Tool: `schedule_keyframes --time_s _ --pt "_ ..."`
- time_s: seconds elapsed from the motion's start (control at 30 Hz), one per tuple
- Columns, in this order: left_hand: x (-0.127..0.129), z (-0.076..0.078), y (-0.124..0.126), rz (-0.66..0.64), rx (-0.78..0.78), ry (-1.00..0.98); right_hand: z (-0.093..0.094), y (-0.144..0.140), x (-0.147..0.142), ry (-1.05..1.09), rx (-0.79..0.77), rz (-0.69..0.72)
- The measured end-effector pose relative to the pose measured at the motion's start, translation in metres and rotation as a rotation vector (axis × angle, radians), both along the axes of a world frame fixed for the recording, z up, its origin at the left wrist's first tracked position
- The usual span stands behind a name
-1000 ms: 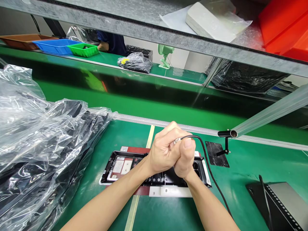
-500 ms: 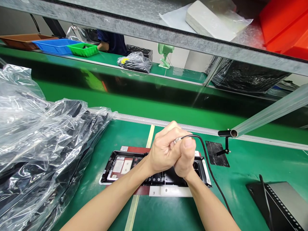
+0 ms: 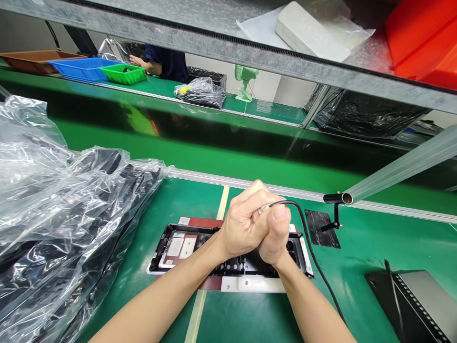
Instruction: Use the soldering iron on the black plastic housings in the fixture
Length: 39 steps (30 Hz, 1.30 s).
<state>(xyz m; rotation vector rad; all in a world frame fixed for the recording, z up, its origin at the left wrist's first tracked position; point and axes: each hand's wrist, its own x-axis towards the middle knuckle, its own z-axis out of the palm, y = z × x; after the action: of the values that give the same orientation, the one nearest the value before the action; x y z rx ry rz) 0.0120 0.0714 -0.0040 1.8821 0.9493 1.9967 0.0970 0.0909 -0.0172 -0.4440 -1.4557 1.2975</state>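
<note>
My left hand and my right hand are closed and pressed together around one corded tool. Only the metal fitting at its top shows, with a black cable curving off to the right. Fingers hide the tool's body and tip, so its exact kind cannot be told. Below the hands lies a long black plastic housing with holes and a framed window at its left end. It rests on a fixture of dark red board and white blocks.
Plastic-wrapped black parts fill the left side. To the right are a black bracket with a tube and a dark slotted panel. A metal shelf hangs overhead. Across the bench are bins, a fan and a co-worker.
Both my hands and the cable stay practically still. Across the bench, the co-worker's forearm has lifted and a hand now shows above the green bin.
</note>
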Motion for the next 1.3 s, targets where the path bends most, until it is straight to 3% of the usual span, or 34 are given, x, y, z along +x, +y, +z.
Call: schedule_keyframes --time_s 0.37,0.67,0.97,1.03,1.13,1.2,1.3 --pt "0.0 0.0 0.001 0.011 0.01 0.003 0.001 0.001 0.0 0.016 0.01 0.016" --pt "-0.001 -0.001 -0.002 0.003 -0.006 0.0 0.012 0.001 0.0 -0.079 0.107 0.007" --pt "-0.006 0.004 -0.011 -0.062 -0.068 0.047 0.014 -0.001 0.002 -0.087 0.159 -0.107" --pt "-0.008 0.003 -0.013 -0.127 -0.124 0.012 0.016 -0.003 0.001 -0.07 0.128 -0.08" --pt "-0.012 -0.001 -0.016 -0.197 -0.228 -0.117 0.02 -0.006 -0.002 0.003 -0.017 0.08" --pt "-0.017 -0.004 -0.019 -0.132 -0.273 -0.188 0.021 -0.007 -0.003 0.064 -0.127 0.167" --pt "-0.029 -0.01 -0.03 0.065 -0.375 -0.17 0.021 -0.008 -0.003 0.095 -0.196 0.187"
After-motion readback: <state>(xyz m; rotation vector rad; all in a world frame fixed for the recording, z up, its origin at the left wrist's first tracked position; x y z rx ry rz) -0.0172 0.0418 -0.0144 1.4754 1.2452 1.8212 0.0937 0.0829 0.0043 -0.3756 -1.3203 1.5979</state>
